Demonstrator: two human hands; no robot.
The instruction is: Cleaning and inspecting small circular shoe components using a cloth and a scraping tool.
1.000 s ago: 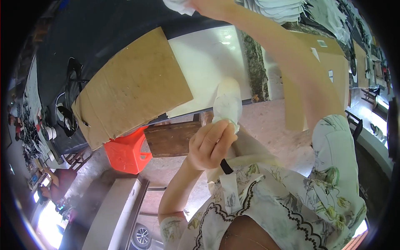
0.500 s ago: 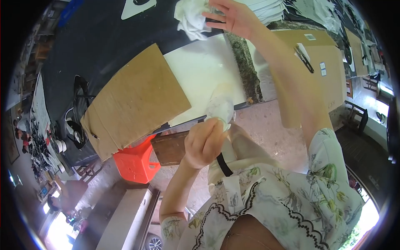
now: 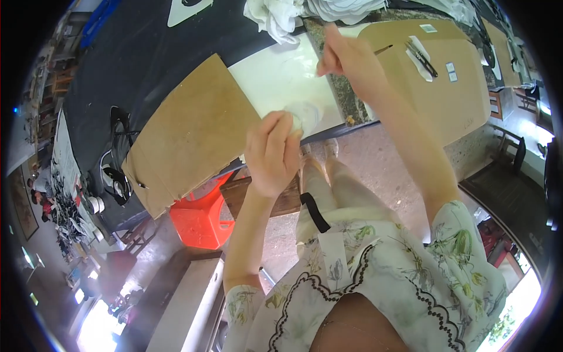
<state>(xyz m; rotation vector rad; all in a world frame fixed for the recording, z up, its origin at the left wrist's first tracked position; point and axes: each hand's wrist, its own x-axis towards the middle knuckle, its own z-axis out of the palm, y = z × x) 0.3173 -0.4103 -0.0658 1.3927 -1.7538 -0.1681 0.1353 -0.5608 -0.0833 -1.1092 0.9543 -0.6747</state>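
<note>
My left hand [image 3: 272, 155] is closed on a pale, rounded, partly see-through piece [image 3: 308, 117], blurred, above the near edge of a glossy white sheet [image 3: 281, 76]. What that piece is made of does not show. My right hand [image 3: 358, 67] hovers over the sheet's right edge, thumb and fingers drawn together; anything between them is hidden. A thin dark-tipped stick [image 3: 384, 50] shows just beside the right hand, over the cardboard; whether the hand touches it I cannot tell. Crumpled white cloth [image 3: 275, 20] sits at the sheet's far edge.
Brown cardboard [image 3: 187, 135] overlaps the sheet's left side. On the right-hand cardboard [image 3: 457, 111] lies a dark-handled cutter-like tool [image 3: 422, 58] on white paper. Stacked white pieces [image 3: 343, 9] are at the back. A red plastic stool [image 3: 199, 223] stands below the table's left edge.
My right hand has come back from the white cloth toward me, and its spread fingers have closed. The left hand has moved forward with the pale piece, over the sheet.
</note>
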